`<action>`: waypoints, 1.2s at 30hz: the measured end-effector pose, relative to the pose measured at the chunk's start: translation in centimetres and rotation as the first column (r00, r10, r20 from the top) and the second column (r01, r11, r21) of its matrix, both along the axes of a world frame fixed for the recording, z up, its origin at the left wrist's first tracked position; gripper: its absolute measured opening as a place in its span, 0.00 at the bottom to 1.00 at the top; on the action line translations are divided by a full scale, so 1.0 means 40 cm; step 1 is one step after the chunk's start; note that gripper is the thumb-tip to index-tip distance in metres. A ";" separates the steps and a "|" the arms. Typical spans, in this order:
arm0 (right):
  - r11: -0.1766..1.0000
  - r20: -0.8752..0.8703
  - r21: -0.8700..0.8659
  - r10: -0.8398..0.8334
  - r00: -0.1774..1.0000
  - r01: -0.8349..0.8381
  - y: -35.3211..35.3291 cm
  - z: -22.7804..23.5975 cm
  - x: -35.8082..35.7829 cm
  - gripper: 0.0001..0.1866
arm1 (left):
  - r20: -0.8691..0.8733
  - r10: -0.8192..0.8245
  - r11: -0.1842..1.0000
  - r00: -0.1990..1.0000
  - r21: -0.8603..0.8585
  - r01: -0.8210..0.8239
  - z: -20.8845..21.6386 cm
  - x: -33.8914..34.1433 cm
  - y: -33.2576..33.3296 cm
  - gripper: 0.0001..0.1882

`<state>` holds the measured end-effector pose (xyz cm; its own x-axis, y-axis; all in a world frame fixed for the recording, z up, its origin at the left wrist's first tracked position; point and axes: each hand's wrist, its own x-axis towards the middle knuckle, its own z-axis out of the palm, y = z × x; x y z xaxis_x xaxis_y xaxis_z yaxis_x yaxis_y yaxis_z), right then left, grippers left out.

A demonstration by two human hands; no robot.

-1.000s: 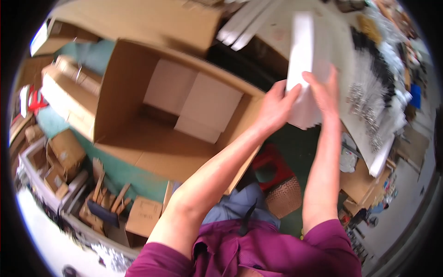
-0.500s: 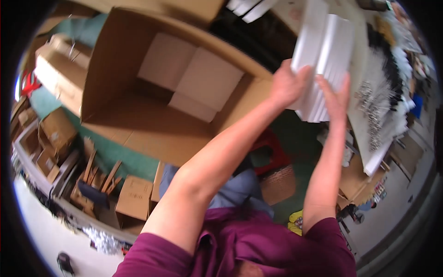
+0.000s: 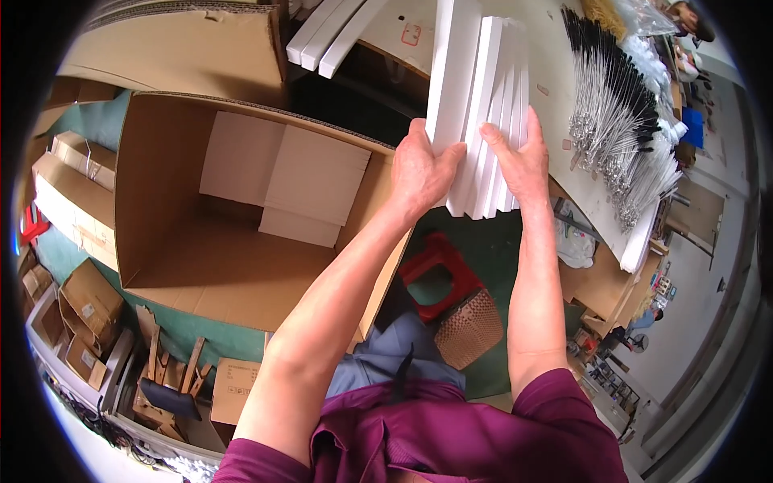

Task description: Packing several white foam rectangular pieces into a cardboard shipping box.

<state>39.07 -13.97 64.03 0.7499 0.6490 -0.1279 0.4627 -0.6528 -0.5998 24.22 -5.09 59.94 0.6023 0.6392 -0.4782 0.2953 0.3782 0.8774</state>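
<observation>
White strips (image 3: 483, 88), long and slim, several side by side in one bundle, held between both hands. Position: right of the open cardboard box (image 3: 157, 189), at the near-left edge of the surface (image 3: 554, 64). Left hand (image 3: 423, 173) is closed around the bundle's left side, thumb over the front. Right hand (image 3: 523, 165) grips the right side, thumb laid on the front, fingers along the outer edge. Near ends slightly fanned and uneven. From where I stand, I cannot be sure whether the bundle touches the surface.

Inside the cardboard box: pale panels (image 3: 318, 173). Other white lengths (image 3: 346, 36) lie on the far side, left of the bundle. Right of the bundle, on the surface: heaped brushes (image 3: 612, 121), thin metallic stems, black bristles. Nearer, on green floor (image 3: 495, 245): a red stool (image 3: 463, 278), a brown woven piece (image 3: 471, 330) against it.
</observation>
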 end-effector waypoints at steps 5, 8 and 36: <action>0.994 0.029 0.111 0.000 1.000 -0.003 0.018 0.008 -0.011 0.51 | 0.225 0.132 0.937 0.965 -0.345 -0.047 -0.050 -0.004 0.008 0.26; 0.992 -0.184 0.100 -0.051 0.982 0.071 0.020 0.025 -0.014 0.42 | 0.288 0.062 0.901 0.956 -0.427 0.071 -0.074 0.002 0.029 0.29; 0.907 -0.880 0.206 0.008 0.475 0.366 -0.029 0.010 -0.043 0.36 | 0.087 -0.090 0.995 0.992 -0.041 0.094 0.037 -0.016 0.062 0.27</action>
<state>37.34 -15.13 64.45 0.4916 0.6489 -0.5808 -0.4994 -0.3363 -0.7984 23.60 -2.59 61.42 0.6974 0.5578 -0.4501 0.2560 0.3927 0.8833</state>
